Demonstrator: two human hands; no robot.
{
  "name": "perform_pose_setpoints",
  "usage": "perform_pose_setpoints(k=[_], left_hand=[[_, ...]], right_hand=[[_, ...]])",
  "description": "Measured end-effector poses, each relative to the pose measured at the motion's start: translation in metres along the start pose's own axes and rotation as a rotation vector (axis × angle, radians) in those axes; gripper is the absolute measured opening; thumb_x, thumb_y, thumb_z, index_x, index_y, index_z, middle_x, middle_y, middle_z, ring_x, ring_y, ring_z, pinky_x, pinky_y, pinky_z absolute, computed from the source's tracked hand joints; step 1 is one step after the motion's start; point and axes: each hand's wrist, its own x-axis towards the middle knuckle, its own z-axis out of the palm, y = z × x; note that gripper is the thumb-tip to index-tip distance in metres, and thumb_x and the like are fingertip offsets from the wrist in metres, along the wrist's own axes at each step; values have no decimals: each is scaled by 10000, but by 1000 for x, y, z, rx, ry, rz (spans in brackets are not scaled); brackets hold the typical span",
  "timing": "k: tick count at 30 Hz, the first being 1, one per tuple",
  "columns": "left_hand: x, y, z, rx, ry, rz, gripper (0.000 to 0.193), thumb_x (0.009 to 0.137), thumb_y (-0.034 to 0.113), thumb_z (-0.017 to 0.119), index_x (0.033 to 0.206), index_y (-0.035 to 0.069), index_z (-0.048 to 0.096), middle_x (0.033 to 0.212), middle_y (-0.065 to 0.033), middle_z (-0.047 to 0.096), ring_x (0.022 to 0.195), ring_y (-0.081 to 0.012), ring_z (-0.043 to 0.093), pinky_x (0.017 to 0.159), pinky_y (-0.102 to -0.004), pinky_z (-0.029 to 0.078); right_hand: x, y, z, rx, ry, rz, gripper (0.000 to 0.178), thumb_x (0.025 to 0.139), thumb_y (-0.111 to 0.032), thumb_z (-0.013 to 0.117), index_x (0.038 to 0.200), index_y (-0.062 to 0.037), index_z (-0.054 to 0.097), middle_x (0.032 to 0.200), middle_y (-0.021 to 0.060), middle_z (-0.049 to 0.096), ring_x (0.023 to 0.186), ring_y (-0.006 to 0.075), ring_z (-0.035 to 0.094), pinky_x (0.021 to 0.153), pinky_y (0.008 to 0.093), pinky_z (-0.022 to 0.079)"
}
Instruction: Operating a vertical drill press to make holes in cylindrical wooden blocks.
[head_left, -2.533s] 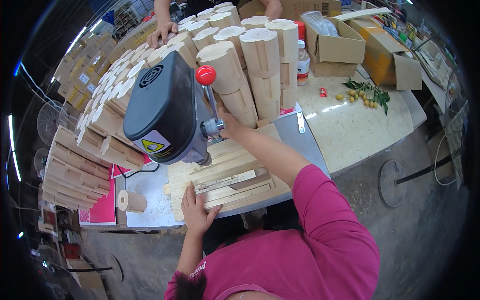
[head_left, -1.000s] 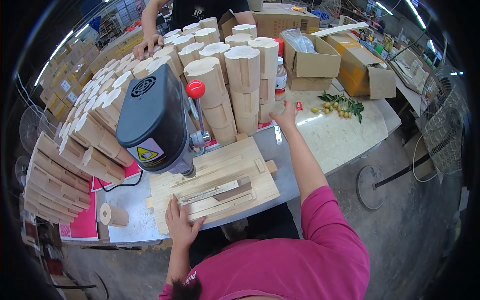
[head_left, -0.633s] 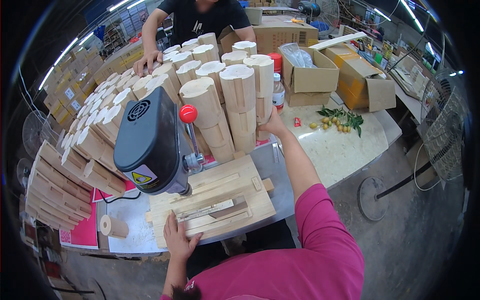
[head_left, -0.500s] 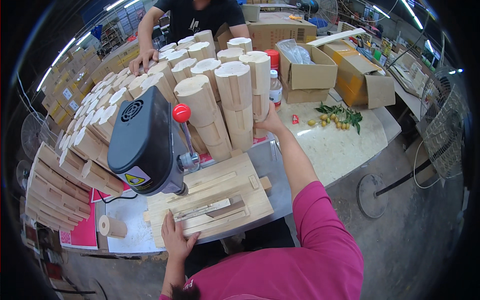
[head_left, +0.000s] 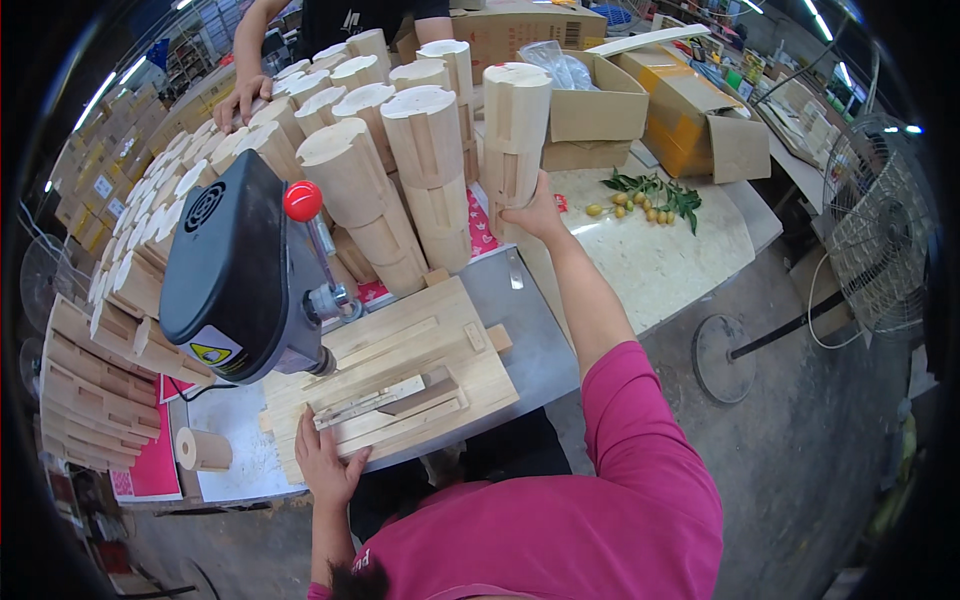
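Note:
My right hand (head_left: 537, 212) is wrapped round the lower part of a stack of notched wooden cylinders (head_left: 514, 140), which stands upright, apart from the packed group (head_left: 428, 140) to its left. My left hand (head_left: 328, 462) rests with fingers spread on the near left edge of a flat wooden jig board (head_left: 460, 318). Strips are fixed on the board, and a slot lies between them near my left fingertips. Over the board's left part hangs the dark head of a drill press (head_left: 225, 270), with a red-knobbed lever (head_left: 303, 201).
A short holed wooden cylinder (head_left: 203, 450) lies left of the board. Further right are a sprig of yellow fruit (head_left: 640, 205), cardboard boxes (head_left: 597, 108) and a standing fan (head_left: 885, 235). Across the table, another person's hand (head_left: 240, 100) touches the far cylinders.
My right hand has shifted the cylinder stack rightward, opening a gap from the group. The view has moved somewhat; my left hand stays on the board's edge.

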Motion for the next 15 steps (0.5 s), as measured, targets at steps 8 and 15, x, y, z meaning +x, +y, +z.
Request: perform_pose_setpoints(k=[8,15], left_hand=[[0,0,3,17,2,9,709,729,554,585,1148,-12,510,1359,-245,340,1220,-432,330,982,-489,286],[0,3,0,1,10,0,663,728,534,604,1061,-35,525,1365,-248,334,1219,-439,329,982,-487,286]], right_hand=[[-7,14,-20,30,140,-160,892,458,-164,782,1213,-29,326,1092,172,533,1048,344,528,888,390,435],[-24,6,-56,-90,103,-3,859,458,-168,788,1184,-33,350,1095,175,531,1050,339,527,889,391,436]])
